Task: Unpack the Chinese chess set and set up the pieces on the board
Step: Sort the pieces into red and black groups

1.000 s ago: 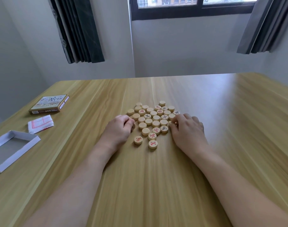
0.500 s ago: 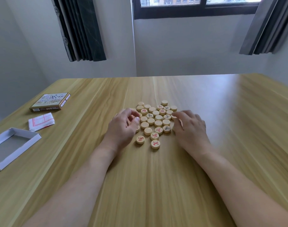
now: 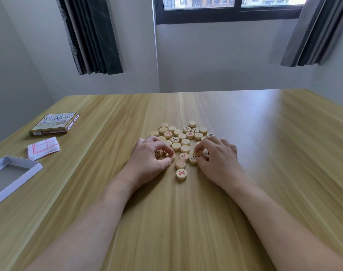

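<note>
Resting at the near edge of the cluster of chess pieces [image 3: 181, 136], the left hand [image 3: 150, 160] pinches one pale disc between thumb and forefinger, while the right hand [image 3: 217, 160] curls its fingertips onto another. Round wooden discs, some red-marked, some black, some blank, lie mid-surface [image 3: 264, 133].

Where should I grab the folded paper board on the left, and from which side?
Pinch the folded board at its near right corner, coming from the right, probably with the left hand. It lies flat and thin, that edge faces bare table, and the box lid and tray crowd its other sides.
</note>
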